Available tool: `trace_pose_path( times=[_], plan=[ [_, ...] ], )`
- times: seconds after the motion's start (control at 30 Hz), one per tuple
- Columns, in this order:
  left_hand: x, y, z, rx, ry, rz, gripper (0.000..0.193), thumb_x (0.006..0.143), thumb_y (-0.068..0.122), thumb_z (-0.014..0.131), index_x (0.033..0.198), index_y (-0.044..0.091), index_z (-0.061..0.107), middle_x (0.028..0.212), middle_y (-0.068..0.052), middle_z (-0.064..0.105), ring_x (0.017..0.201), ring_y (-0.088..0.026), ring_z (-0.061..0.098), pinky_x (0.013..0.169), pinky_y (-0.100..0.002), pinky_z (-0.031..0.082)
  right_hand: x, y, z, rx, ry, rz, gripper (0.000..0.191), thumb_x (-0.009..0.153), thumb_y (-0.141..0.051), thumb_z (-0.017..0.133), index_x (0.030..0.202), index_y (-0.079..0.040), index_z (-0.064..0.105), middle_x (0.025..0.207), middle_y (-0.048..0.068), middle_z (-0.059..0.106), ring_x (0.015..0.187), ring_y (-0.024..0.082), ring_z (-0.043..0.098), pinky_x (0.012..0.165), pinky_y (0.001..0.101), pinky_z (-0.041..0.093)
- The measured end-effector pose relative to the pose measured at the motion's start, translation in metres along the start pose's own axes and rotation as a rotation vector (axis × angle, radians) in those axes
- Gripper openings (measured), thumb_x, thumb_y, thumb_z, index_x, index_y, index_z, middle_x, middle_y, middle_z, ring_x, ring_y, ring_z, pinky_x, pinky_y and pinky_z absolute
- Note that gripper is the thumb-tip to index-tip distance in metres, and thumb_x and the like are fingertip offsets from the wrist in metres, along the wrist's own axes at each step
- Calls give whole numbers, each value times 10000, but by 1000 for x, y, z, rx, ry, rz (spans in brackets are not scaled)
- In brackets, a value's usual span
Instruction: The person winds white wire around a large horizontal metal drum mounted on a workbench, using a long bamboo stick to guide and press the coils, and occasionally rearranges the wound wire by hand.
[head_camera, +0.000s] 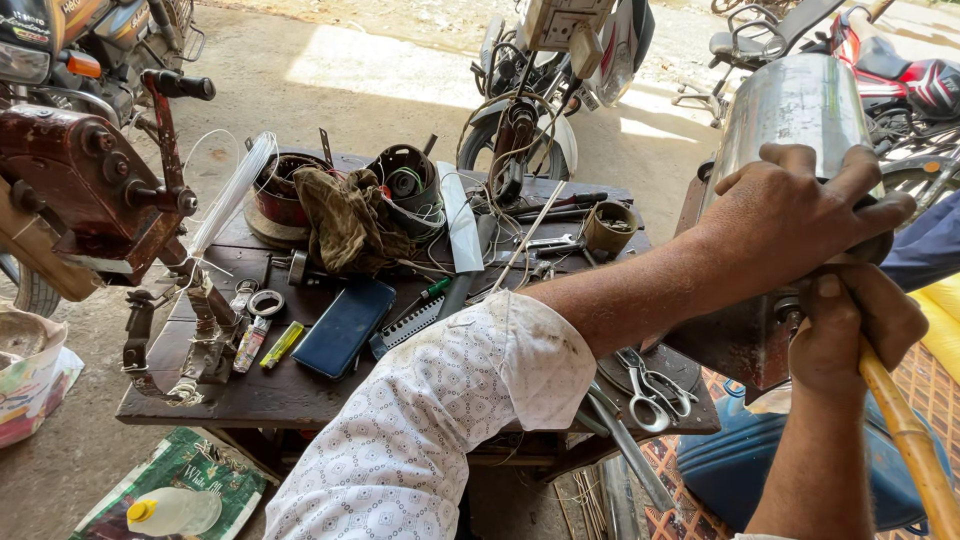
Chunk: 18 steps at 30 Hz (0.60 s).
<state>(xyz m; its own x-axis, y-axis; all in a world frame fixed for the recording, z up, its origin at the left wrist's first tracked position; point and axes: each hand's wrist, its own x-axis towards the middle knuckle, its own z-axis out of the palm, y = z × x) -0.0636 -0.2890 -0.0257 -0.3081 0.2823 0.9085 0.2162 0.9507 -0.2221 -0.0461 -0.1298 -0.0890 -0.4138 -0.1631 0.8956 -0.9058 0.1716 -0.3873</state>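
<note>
My left hand (800, 215) grips the lower end of a shiny steel motor cylinder (790, 105) that stands upright at the right of the wooden workbench (300, 390). My right hand (850, 325), just below it, is closed around a yellow wooden stick (915, 445) that slants down to the right, its top end hidden under the cylinder. My left sleeve is white with a small print.
On the bench lie a dark blue phone case (345, 327), scissors (650, 385), a rag (345, 215), coil stators (410, 180), wires and small tools. A rusty winding machine (95, 185) stands at the left. Motorcycles are parked behind. A blue container (740, 465) sits under the cylinder.
</note>
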Motion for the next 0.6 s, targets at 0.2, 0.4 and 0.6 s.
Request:
trace_pose_path(
  times=[0.2, 0.4, 0.6],
  plan=[
    [-3, 3, 18, -23, 6, 8, 477, 966, 427, 671, 1421, 432, 528, 1372, -177, 578, 929, -475, 743, 533, -556, 616, 4, -4, -1, -8, -41, -41, 364, 1108, -226, 558, 1018, 108, 674, 754, 100, 649, 641, 88, 556, 628, 215, 415],
    [-6, 6, 26, -50, 42, -19, 502, 959, 426, 694, 1428, 425, 514, 1368, -169, 574, 920, -449, 744, 558, -563, 618, 4, -10, 0, -27, -58, -56, 401, 1148, -232, 564, 1001, 123, 677, 742, 108, 651, 637, 96, 571, 636, 216, 426],
    [-11, 10, 23, -33, 69, -40, 508, 946, 408, 688, 1424, 434, 517, 1331, -152, 576, 886, -409, 733, 531, -547, 604, 0, -11, 0, -5, -39, -23, 348, 1099, -191, 562, 1031, 126, 686, 771, 114, 662, 651, 96, 574, 655, 221, 441]
  ],
)
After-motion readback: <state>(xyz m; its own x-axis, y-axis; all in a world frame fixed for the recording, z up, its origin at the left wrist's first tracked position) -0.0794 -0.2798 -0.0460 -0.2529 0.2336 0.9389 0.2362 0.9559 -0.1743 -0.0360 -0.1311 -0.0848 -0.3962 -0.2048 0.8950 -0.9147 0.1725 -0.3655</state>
